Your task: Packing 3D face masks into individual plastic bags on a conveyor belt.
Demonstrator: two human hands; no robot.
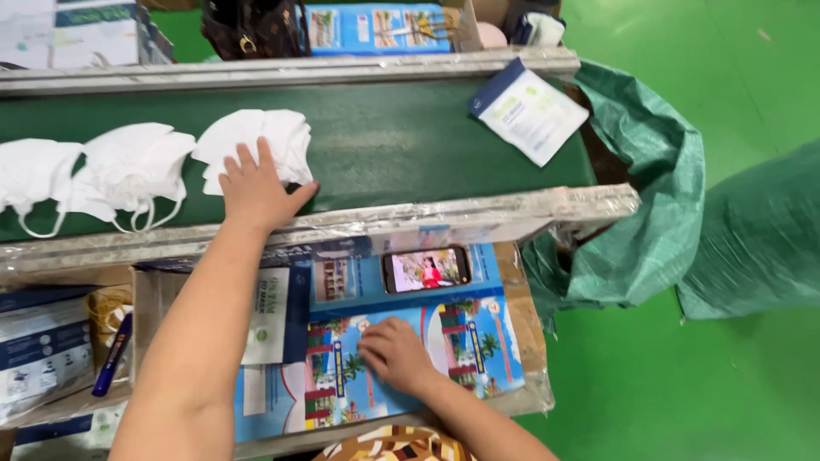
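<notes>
Three white masks sit in a row on the green conveyor belt (410, 145); left hand (256, 189) rests flat, fingers spread, on the nearest stack of folded masks (256, 141), best lifted whole by its edges, I'd judge. Right hand (395, 352), fingers curled, presses a flat printed packet (461, 346) on the bench below.

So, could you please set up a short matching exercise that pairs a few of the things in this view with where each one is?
Things:
1. left hand
2. right hand
3. phone
4. flat pouch

Places:
A. alone at the far right end of the green belt
B. on the stack of white masks
C. lying on the blue sheet, below the belt's near rail
D. on the printed flat cartons

Pairs: 1-B, 2-D, 3-C, 4-A
</notes>
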